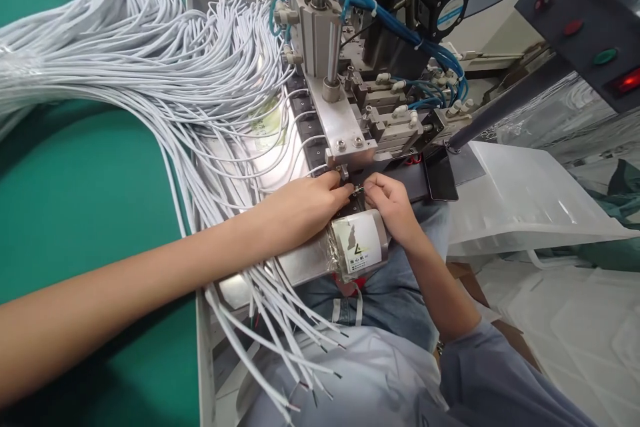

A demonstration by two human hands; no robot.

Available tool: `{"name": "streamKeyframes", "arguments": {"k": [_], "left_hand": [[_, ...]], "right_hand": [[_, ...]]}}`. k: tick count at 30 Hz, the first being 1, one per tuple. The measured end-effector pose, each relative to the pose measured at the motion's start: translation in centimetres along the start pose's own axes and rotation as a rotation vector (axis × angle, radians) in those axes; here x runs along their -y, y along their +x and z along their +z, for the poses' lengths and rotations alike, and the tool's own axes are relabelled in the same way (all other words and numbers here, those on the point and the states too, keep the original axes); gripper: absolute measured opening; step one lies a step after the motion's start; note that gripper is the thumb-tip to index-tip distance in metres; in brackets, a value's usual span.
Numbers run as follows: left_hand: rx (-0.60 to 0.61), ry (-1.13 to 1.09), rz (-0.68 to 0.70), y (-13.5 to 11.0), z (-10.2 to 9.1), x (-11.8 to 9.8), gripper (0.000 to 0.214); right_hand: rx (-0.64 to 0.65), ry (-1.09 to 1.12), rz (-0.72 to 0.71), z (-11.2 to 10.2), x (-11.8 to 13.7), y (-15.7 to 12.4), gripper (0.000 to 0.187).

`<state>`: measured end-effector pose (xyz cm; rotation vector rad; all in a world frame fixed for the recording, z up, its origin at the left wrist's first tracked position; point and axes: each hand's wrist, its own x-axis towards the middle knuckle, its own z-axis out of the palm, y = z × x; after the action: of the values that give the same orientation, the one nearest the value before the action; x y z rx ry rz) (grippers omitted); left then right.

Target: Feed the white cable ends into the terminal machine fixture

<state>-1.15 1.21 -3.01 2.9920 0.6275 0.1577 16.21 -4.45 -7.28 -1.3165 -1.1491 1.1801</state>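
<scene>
Green matting point(100, 167) flanks white cables point(150, 60). I see the right hand point(393, 203) pinching, apparently, a small wire end point(359, 189) by the black fixture point(309, 125); I can't tell what the left hand point(315, 207) grips. A dropping press point(333, 107) could nip its fingers.

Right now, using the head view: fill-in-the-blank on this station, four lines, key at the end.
1. The white cables are spread partly over a table whose surface is ____.
2. The bare arm crossing over the cables ends in the person's ____ hand.
3. The bundled thin tubes on the machine are coloured ____.
4. On the dark control box, the button closest to the lit display is ____.

Missing words: green; left; blue; green.
</scene>
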Motion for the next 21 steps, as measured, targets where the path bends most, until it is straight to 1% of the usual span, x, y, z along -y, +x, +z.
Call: {"name": "streamKeyframes", "arguments": {"k": [3,9,16,19,21], "left_hand": [[0.012,0.021,0.019,-0.09,-0.37,-0.10,0.037],[0.027,0.068,0.014,0.00,-0.83,-0.13,0.032],[0.051,0.088,0.027,0.07,-0.81,-0.08,0.031],[0.046,0.082,0.028,0.04,-0.64,0.01,0.032],[0.040,0.083,0.031,-0.05,-0.72,-0.06,0.032]], "right_hand": [[0.018,0.001,0.018,-0.04,0.10,0.16,0.025],[0.067,-0.011,0.026,-0.20,0.01,0.38,0.026],[0.122,-0.155,-0.035,-0.93,0.35,0.85,0.021],[0.113,-0.185,-0.057,-0.86,0.04,0.86,0.024],[0.079,-0.187,-0.073,-0.59,-0.25,0.78,0.025]]}}
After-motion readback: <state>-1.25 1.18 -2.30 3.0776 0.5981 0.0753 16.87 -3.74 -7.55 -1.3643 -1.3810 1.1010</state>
